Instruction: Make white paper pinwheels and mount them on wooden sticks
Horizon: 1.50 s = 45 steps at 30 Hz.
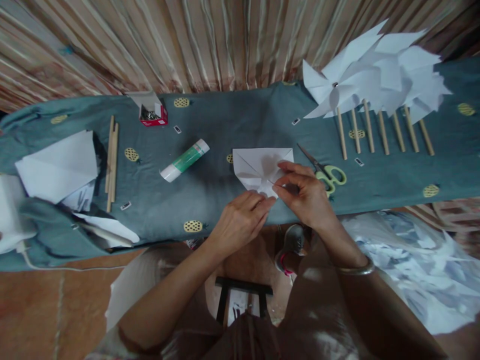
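A white sheet of paper [249, 159] with diagonal creases lies on the cloth in front of me, its near part folded or bent up. My left hand [243, 215] pinches its near edge between thumb and fingers. From the right, my right hand [305, 195] is closed at the paper's middle, thumb and forefinger pressed together. A thin dark line shows at those fingertips; I cannot make out what it is. Scissors [330, 176] with light green handles lie just beyond my right hand. A glue stick [185, 160] with a green label lies to the left.
Several white paper pinwheels [386, 70] on wooden sticks lie at the back right. An open red box [153, 117] holds small metal pieces. Loose wooden sticks [112, 162] and stacked paper [60, 165] lie left. A clear bag of paper scraps [416, 270] sits below the table's right edge.
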{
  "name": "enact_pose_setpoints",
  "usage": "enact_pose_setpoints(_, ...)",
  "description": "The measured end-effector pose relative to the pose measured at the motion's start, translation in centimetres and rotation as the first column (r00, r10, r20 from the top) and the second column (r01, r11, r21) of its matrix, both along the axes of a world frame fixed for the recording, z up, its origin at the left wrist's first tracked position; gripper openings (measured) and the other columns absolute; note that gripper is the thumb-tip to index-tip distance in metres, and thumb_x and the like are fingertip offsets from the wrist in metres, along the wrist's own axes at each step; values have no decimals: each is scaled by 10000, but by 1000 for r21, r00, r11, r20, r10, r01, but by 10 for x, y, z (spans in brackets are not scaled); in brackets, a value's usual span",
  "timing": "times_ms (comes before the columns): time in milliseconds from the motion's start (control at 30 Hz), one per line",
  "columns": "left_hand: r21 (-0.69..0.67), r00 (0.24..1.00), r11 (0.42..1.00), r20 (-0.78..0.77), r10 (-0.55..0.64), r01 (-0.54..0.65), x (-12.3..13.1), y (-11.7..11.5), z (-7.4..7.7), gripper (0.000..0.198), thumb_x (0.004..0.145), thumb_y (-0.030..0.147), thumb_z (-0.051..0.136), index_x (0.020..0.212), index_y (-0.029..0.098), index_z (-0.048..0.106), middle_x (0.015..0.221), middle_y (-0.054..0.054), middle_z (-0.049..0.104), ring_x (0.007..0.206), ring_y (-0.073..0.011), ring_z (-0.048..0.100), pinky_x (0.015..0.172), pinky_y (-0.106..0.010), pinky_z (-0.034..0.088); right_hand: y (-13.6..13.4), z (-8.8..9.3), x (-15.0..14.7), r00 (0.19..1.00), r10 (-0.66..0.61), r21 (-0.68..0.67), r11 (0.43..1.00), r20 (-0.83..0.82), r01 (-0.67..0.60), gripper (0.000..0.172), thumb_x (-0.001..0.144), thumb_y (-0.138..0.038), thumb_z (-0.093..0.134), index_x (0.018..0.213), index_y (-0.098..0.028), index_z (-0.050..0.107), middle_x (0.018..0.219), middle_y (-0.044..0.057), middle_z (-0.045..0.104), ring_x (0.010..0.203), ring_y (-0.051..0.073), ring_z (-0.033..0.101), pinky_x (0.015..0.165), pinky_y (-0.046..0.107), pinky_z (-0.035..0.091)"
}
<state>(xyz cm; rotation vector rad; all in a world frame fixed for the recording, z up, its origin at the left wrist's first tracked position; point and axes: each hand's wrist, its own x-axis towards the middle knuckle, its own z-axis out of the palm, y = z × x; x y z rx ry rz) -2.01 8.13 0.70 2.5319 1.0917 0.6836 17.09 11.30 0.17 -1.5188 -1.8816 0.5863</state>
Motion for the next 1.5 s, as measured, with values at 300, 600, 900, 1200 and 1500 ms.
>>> enact_pose_setpoints(300, -1, 1000, 1000, 13, 8, -8, 0, 2, -3, 228, 955, 186, 472, 1124, 110, 606, 1017, -103, 681, 951, -206, 622, 817, -357, 584, 1, 0, -3, 999, -9, 16, 1000, 31, 8, 52, 790, -211, 671, 746, -208, 700, 1203, 99, 670, 1142, 283, 588, 996, 480, 475)
enact_pose_setpoints(600, 29, 999, 1000, 37, 10, -12, 1, 2, -4, 209, 947, 169, 483, 1101, 110, 612, 1001, -100, 679, 956, -210, 630, 813, -365, 587, 1, -4, -3, 999, -12, 35, 999, 34, 11, 48, 803, -255, 672, 771, -219, 679, 1206, 86, 668, 1139, 286, 589, 994, 495, 472)
enact_pose_setpoints(900, 17, 998, 1000, 58, 4, -5, 3, 2, -5, 204, 934, 154, 506, 1094, 97, 618, 999, -100, 683, 935, -208, 629, 805, -362, 591, 0, -3, -4, 998, -7, 42, 999, 57, 4, 86, 840, -295, 651, 814, -218, 677, 1228, 87, 659, 1142, 289, 586, 990, 493, 473)
enact_pose_setpoints(1200, -3, 999, 1000, 40, 10, -10, 1, 2, -5, 211, 936, 157, 495, 1097, 108, 623, 997, -99, 679, 937, -208, 629, 798, -363, 591, -4, -6, -5, 994, 65, 115, 991, 85, -75, 169, 900, -297, 576, 1005, -250, 700, 1326, 63, 585, 1209, 276, 534, 1022, 475, 469)
enact_pose_setpoints(1500, -40, 999, 999, 31, 9, -8, 2, 2, -6, 210, 945, 165, 479, 1097, 127, 619, 1012, -97, 680, 954, -204, 628, 808, -367, 586, -8, -6, -10, 977, 126, 181, 971, 173, -157, 267, 938, -239, 491, 1098, -312, 691, 1399, 16, 517, 1276, 303, 475, 1055, 520, 438)
